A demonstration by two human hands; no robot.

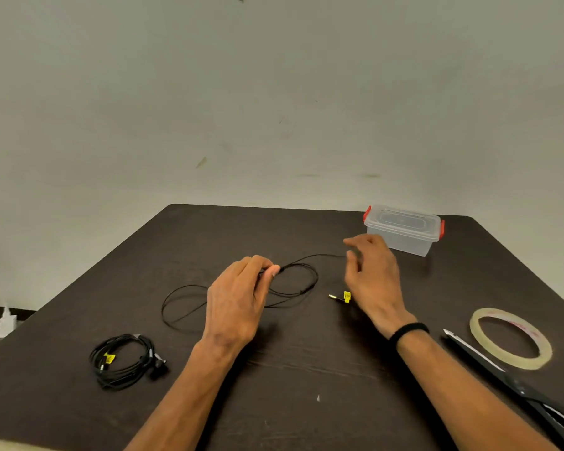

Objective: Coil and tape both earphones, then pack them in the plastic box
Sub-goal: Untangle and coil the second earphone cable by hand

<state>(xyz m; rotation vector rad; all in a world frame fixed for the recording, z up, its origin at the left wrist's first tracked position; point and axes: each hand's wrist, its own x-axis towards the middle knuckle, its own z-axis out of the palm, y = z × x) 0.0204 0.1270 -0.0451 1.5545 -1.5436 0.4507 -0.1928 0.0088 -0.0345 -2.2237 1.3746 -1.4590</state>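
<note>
Head view: loose earphone cable (293, 281) lies mid-table in slack loops, partly gathered. Left hand (238, 301) pinches the gathered turns between thumb and fingertips at the top of the loops; this looks like the anchor point for the coil, holding finished turns so they do not spring open. Right hand (372, 275) sits to the right, fingers curled, with a run of cable leading to it from the pinch; it appears to hold that strand, probably feeding the next turn, though the contact itself is blurred. Plug end with yellow tag (342, 297) rests on the table just beside the right hand, not yet wound in.

Second earphone (124, 361) already lies bundled at near left, well apart from the hands; tape on it cannot be made out. Judgement: coiling of this cable is under way, taping and packing not yet done.

Plastic box (404, 229), lid on with red clips, stands at far right just beyond the right hand. Tape roll (510, 336) and scissors (508, 375) lie at near right, close to the table edge (534, 288) — within reach of the right hand, but a careless sweep could push them off. Open tabletop remains in front of the hands and toward far left for winding.
</note>
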